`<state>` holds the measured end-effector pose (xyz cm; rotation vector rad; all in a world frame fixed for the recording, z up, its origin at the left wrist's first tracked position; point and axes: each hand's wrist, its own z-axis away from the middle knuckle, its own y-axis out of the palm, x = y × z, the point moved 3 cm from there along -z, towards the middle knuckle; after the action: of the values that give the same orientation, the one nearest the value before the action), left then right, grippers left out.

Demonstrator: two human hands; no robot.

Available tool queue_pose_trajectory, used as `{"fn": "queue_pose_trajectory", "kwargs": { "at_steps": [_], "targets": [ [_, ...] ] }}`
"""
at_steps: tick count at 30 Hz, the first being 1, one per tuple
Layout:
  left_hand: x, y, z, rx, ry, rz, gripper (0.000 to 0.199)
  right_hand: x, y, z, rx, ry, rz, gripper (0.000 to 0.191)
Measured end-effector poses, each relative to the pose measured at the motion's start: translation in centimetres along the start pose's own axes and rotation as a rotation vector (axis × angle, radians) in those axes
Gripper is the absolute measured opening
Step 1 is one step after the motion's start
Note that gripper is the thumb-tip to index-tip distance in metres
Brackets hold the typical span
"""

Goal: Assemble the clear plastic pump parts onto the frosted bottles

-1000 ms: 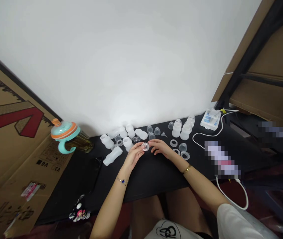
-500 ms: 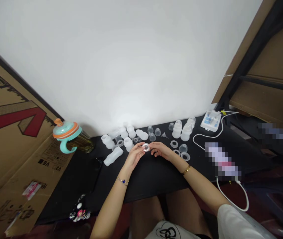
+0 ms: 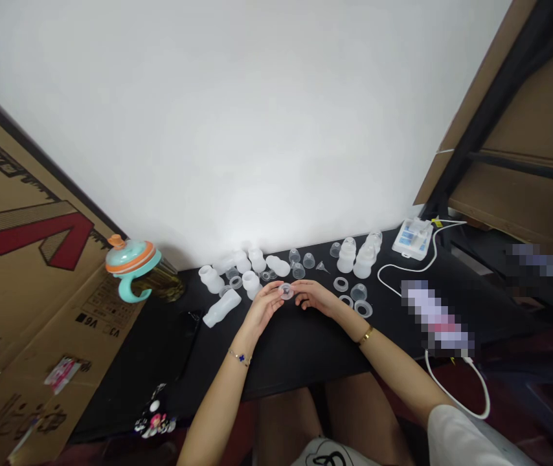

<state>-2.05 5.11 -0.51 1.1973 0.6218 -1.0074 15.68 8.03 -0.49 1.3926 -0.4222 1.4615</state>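
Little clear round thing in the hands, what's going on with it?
A person is holding the small clear piece over a black table. The left hand grips one edge, and the right hand has its fingertips at the other side. Near the left hand, a white bottle lies on its side. Beyond the right hand are a clear ring, a clear cap and some upright white bottles with clear tops.

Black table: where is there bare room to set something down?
The black table has a bare patch between the forearms, from left hand and right hand to its near edge. A smaller one separates the clear rings from the pixelated area. Crowded: the strip along the wall, with white bottles and clear domes.
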Motion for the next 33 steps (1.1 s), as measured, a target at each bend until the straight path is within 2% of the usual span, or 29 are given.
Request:
{"fn": "queue_pose_trajectory", "kwargs": {
  "at_steps": [18, 33],
  "targets": [
    [0.24, -0.11, -0.04, -0.027, -0.031, -0.009, 0.035, 0.01, -0.27, -0.2, -0.019, -0.009, -0.023, 0.031],
    [0.59, 0.08, -0.07, 0.039, -0.072, 0.002, 0.027, -0.07, -0.38, -0.36, -0.002, -0.019, -0.05, 0.032]
  ]
}}
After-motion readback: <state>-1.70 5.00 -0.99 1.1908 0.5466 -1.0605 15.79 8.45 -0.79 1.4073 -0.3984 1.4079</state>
